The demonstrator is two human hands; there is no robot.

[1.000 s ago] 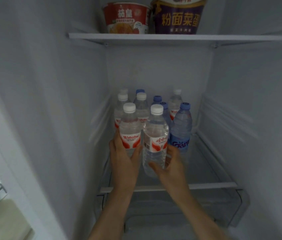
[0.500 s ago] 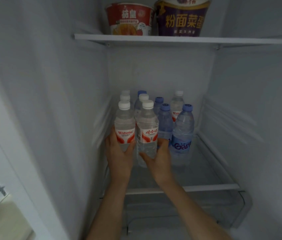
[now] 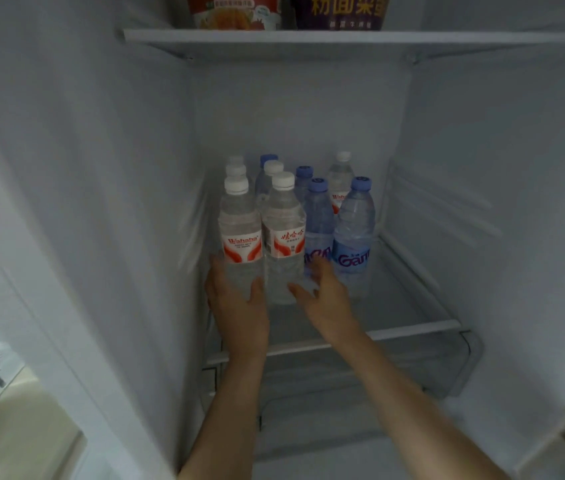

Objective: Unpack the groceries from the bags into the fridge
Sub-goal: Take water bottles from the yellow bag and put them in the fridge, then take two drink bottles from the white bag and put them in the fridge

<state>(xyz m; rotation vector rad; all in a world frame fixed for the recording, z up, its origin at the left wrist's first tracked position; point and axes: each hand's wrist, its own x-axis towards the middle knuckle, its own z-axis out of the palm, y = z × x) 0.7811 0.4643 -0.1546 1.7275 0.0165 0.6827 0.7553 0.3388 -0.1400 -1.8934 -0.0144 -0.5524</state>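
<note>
Inside the fridge (image 3: 107, 168), two white-capped water bottles stand upright side by side at the front of a cluster of bottles on the glass shelf (image 3: 395, 332). The left hand (image 3: 237, 308) wraps its fingers and thumb round the lower part of the left front bottle (image 3: 239, 230). The right hand (image 3: 326, 299) cups the base of the right front bottle (image 3: 282, 233), fingers curved against it. Blue-capped bottles (image 3: 355, 230) stand just beside them; two noodle cups (image 3: 236, 12) sit on the upper shelf (image 3: 343, 38).
</note>
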